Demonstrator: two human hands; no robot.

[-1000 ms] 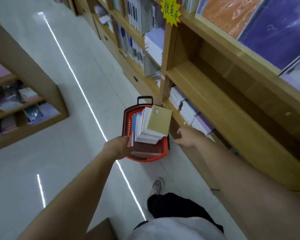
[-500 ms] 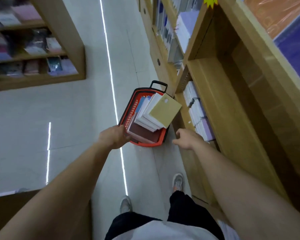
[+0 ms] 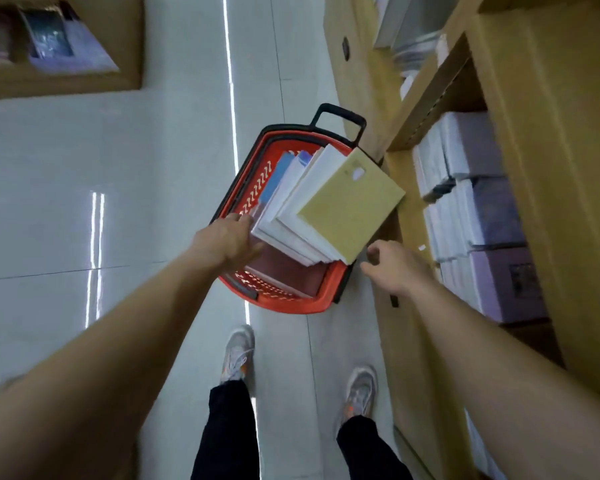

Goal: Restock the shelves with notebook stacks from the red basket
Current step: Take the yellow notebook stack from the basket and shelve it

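A red basket with a black handle stands on the floor beside the wooden shelving. A fanned stack of notebooks leans in it, topped by a yellow-green cover; a dark red book lies underneath. My left hand is at the left side of the stack, fingers touching the basket rim and the stack's edge. My right hand hovers just right of the stack's lower corner, fingers apart, holding nothing. Wrapped white and lilac notebook stacks fill the low shelf on the right.
Wooden shelf unit runs along the right, its base board close to the basket. Another shelf block stands across the aisle at upper left. My two feet in grey shoes stand on the glossy tile floor below the basket.
The view has tilted further down and closer to the basket. Both hands have drawn nearer to the notebook stack, the left one now touching its edge.
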